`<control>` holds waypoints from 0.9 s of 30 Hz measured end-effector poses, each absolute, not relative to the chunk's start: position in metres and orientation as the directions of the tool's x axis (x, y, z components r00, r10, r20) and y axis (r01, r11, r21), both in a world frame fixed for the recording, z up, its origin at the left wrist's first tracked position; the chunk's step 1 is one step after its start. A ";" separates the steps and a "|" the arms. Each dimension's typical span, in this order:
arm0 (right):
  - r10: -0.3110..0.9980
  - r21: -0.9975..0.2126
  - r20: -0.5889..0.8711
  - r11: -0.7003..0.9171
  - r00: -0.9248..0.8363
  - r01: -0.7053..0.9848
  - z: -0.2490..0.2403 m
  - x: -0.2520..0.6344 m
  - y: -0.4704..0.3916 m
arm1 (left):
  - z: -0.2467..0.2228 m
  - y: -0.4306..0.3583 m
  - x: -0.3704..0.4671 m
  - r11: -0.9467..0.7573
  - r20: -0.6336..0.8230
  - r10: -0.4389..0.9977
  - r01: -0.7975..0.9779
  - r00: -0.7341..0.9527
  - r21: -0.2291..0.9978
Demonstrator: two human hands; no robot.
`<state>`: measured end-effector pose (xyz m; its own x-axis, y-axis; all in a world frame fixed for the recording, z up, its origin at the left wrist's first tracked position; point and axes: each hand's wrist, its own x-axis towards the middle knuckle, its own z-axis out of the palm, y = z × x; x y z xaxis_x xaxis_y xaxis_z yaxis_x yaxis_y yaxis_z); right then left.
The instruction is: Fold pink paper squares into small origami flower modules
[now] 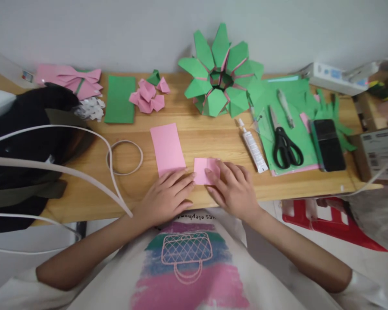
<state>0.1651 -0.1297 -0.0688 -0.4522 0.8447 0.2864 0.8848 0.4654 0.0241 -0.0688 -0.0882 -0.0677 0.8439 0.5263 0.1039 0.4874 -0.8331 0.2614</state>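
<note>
A small folded pink paper square (200,171) lies flat near the table's front edge. My right hand (235,189) rests over its right side, fingers spread and pressing on the paper. Palm down, my left hand (170,193) has its fingers stretched out, their tips at the square's left edge. It also covers the lower end of a larger pink paper sheet (168,148). Neither hand is closed around anything.
Behind stand a green-and-pink paper flower (221,79), pink folded pieces (148,97) and a green paper stack (120,99). To the right lie a glue tube (254,147), black-handled scissors (284,146) and a phone (330,144). White cables (84,176) cross the left side.
</note>
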 end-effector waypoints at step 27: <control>0.947 -0.564 0.234 0.316 -0.219 0.763 -0.081 0.173 -0.095 | -0.071 -0.081 -0.072 -0.886 0.079 0.440 0.417 0.895 0.205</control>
<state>0.1731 -0.0946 -0.0812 -0.2194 0.9471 0.2343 0.7627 0.3163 -0.5642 -0.0722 -0.0811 -0.0712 0.8948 0.4395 0.0785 0.4170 -0.8855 0.2050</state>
